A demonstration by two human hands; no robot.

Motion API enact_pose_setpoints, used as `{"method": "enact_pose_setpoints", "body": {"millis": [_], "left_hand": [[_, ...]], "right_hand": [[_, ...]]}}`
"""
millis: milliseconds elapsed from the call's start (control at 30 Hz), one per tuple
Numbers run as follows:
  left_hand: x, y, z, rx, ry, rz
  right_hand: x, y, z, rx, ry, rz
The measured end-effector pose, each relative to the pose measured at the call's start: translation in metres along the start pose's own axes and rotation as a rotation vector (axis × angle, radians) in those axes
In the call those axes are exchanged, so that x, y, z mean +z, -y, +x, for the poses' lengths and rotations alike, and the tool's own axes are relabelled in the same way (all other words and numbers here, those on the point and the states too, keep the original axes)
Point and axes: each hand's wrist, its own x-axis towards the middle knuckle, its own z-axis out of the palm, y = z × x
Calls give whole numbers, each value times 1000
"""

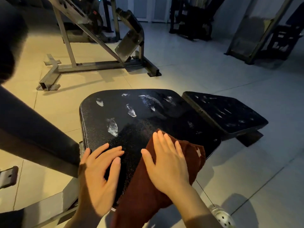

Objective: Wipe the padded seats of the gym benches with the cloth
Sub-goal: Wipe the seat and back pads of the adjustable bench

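Observation:
A black padded bench seat [131,116] fills the middle of the view, with whitish smears on its far half. A smaller black pad [225,111] adjoins it on the right, also smeared. A dark red cloth [144,191] lies on the seat's near right part and hangs over its near edge. My right hand [167,163] presses flat on the cloth with straight fingers. My left hand [98,175] rests on the seat's near left edge, fingers spread and loosely bent, holding nothing.
A black padded arm [32,134] of the machine slants in from the left. A grey steel frame [92,65] with a tilted pad stands on the tiled floor behind. More dark machines [263,30] stand at the far right. A light shoe [222,216] shows bottom right.

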Motion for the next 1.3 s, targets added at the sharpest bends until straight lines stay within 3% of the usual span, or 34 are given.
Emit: {"method": "enact_pose_setpoints", "body": {"millis": [300, 400, 533, 633, 700, 833, 933, 1167, 1300], "left_hand": [[6, -19, -11, 51, 117, 253], [9, -22, -9, 12, 73, 220], [9, -21, -9, 33, 63, 227], [8, -21, -10, 33, 57, 213], [7, -22, -11, 29, 65, 212], [5, -24, -13, 23, 64, 201], [5, -26, -14, 9, 38, 168], [1, -31, -14, 167, 86, 246], [1, -36, -14, 249, 152, 299]], "right_hand": [[-27, -86, 72, 358, 30, -61], [-16, -60, 46, 323, -12, -45], [1, -12, -20, 97, -112, 19], [2, -5, -35, 18, -69, 40], [-2, -27, -15, 52, -57, 2], [-24, -85, 29, 335, 8, -22], [-17, -76, 24, 440, -60, 10], [3, -20, -44, 228, -88, 47], [-7, -78, -9, 400, -136, 139]]}}
